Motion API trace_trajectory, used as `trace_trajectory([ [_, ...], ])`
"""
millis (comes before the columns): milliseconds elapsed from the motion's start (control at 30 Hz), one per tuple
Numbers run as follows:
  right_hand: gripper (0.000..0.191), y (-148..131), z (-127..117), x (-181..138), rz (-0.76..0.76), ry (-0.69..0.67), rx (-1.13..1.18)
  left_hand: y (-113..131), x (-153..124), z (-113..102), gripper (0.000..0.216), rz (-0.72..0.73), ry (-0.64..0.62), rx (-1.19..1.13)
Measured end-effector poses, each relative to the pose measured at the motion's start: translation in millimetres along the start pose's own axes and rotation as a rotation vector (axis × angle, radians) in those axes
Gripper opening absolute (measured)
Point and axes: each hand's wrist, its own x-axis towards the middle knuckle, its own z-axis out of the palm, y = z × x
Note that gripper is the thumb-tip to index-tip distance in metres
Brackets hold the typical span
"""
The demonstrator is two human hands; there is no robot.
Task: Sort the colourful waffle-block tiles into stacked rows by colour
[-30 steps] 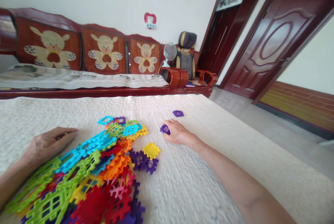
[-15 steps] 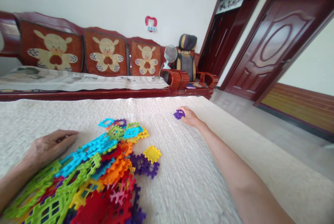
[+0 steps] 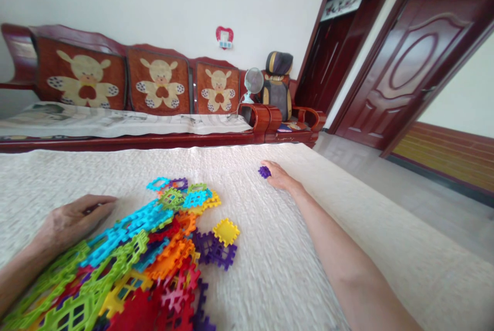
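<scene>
My right hand [image 3: 278, 175], stretched far out over the table, has its fingers closed on a purple plastic building tile [image 3: 264, 172] with a toothed edge. My left hand [image 3: 75, 218] rests on the cloth, thumb and forefinger extended and slightly apart, with nothing visible in it. Beside it spreads a heap of interlocking tiles in several colours, among them blue tiles [image 3: 133, 223], green tiles [image 3: 73, 308], orange tiles [image 3: 172, 256] and red tiles [image 3: 135, 310]. At the heap's right edge, a solid yellow tile [image 3: 226, 231] overlaps purple tiles [image 3: 222, 255].
A pale textured cloth [image 3: 266, 248] covers the table. Behind it stands a wooden sofa with bear cushions [image 3: 160, 81] and a small fan [image 3: 253, 83]. An armchair with a massage pad [image 3: 278, 94] is farther right, near a dark red door [image 3: 417, 68].
The purple tile has turned a little in my right hand, which stays near the same spot. The whole view has shifted slightly downward in the picture. My left hand stays on the cloth.
</scene>
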Motion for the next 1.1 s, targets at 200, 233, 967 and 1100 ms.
trace_trajectory([
  [200,0.066,-4.6,-11.9,10.8,0.008,-0.175,-0.084,2.4,-0.1,-0.2,0.05,-0.027,-0.012,0.004],
  [233,0.063,-4.6,-13.8,13.0,0.002,-0.189,-0.09,2.7,-0.2,-0.4,0.05,-0.028,-0.013,0.009],
  [967,0.031,-122.8,-15.9,-65.4,-0.361,0.016,0.502,-1.2,-1.9,1.0,0.049,0.037,-0.041,0.031],
  [1100,0.033,-175.4,-30.6,-107.8,-0.65,-0.219,0.468,-0.3,-2.8,1.9,0.048,0.041,-0.052,0.023],
])
